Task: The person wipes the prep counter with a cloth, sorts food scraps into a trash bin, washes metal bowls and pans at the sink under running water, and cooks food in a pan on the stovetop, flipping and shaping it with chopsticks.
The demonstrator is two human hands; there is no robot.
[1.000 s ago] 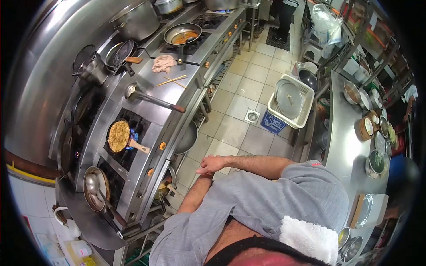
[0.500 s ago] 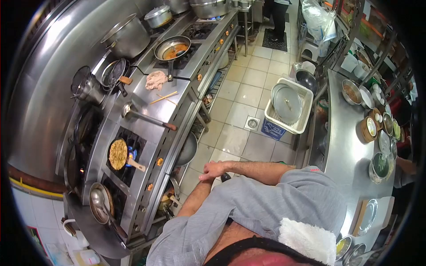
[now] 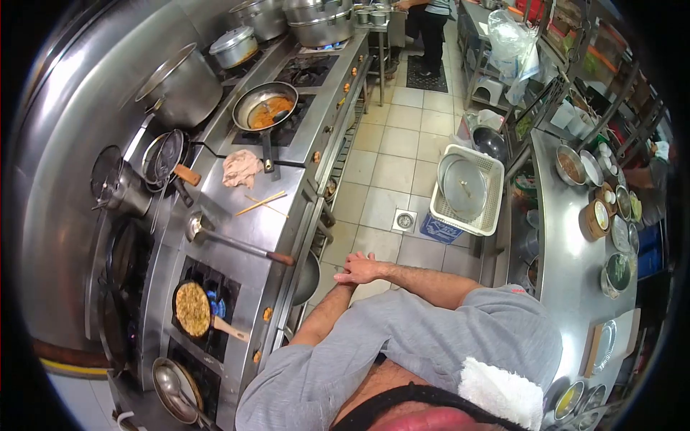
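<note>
My right hand (image 3: 361, 269) lies across my left wrist (image 3: 343, 289), its fingers wrapped over it, in front of my body. Most of my left hand is hidden beneath it. To the left, a small pan with a browned, flat food (image 3: 193, 309) sits over a blue flame on the stove, its wooden handle (image 3: 230, 330) pointing right. A ladle (image 3: 241, 248) with a wooden end rests on the steel top, below chopsticks (image 3: 260, 204) and a crumpled cloth (image 3: 242, 167). Both hands are apart from the cookware.
A frying pan with orange sauce (image 3: 269, 113) and large pots (image 3: 188, 90) stand further up the stove. A pan with a ladle (image 3: 176, 390) is at lower left. A white basket (image 3: 490, 188) stands on the floor. Bowls (image 3: 570, 165) line the right counter (image 3: 557, 266). A person (image 3: 433, 36) stands far ahead.
The view has shifted, so the stove items appear lower in it. My hands remain together, my right hand over my left wrist. More of the distant person shows.
</note>
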